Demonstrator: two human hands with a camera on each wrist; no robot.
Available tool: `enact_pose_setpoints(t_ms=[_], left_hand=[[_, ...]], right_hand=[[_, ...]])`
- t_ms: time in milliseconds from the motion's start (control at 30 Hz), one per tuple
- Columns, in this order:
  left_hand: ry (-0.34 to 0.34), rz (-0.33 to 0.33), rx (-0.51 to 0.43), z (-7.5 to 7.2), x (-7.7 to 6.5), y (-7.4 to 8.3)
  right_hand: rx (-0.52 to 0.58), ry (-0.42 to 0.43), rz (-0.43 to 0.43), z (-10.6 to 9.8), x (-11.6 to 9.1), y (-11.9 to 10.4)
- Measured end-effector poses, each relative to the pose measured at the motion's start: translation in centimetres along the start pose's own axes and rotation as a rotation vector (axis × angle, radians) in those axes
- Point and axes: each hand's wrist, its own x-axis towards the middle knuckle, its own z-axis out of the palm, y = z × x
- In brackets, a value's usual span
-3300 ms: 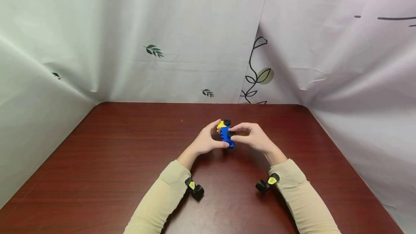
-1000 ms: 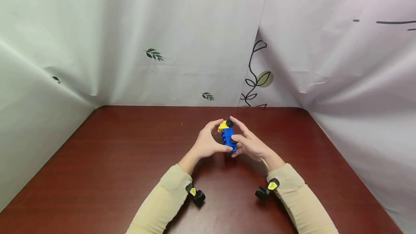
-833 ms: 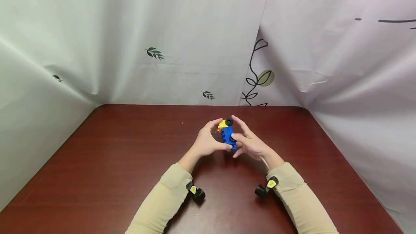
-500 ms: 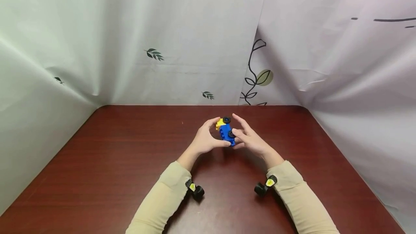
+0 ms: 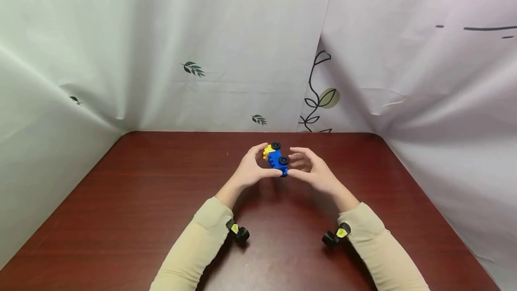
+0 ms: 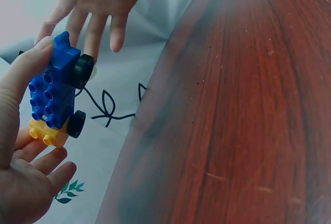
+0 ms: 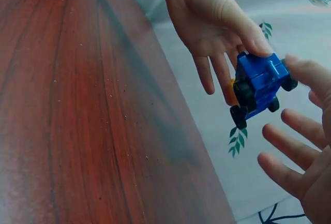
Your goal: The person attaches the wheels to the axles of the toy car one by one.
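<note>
A toy car of building blocks (image 5: 277,159), blue with a yellow end and black wheels, is held above the table. My left hand (image 5: 248,170) grips it lengthwise, with the thumb on the blue end and fingers at the yellow end. In the left wrist view, the studded side of the toy car (image 6: 54,92) shows, with wheels along its right. My right hand (image 5: 317,174) is just right of the car, fingers spread and loosely bent. In the right wrist view its thumb lies close beside the blue end; whether it touches I cannot tell.
The dark red wooden table (image 5: 141,201) lies under both forearms. A pale printed cloth (image 5: 226,48) hangs behind it and along both sides. Each wrist carries a small black camera (image 5: 242,235).
The right thumb and fingers have come off the wheel they held. The toy car has shifted slightly left and tilted in the left hand, baring both near wheels.
</note>
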Motion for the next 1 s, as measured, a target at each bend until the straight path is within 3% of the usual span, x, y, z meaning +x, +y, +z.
enact_pose_setpoints(t_ms=[233, 367, 733, 1000], left_hand=[[-0.006, -0.02, -0.065, -0.2, 0.1, -0.2], [-0.007, -0.039, -0.06, -0.2, 0.0, -0.1], [-0.011, -0.063, -0.024, -0.5, -0.3, -0.1], [-0.014, -0.085, 0.015, -0.8, -0.8, -0.3]], right_hand=[[-0.205, 0.068, -0.164, 0.6, -0.2, -0.7], [-0.218, 0.103, -0.224, 1.1, 0.0, -0.6], [-0.164, 0.145, -0.185, 1.1, 0.0, -0.4], [-0.047, 0.219, -0.005, 0.8, -0.1, -0.5]])
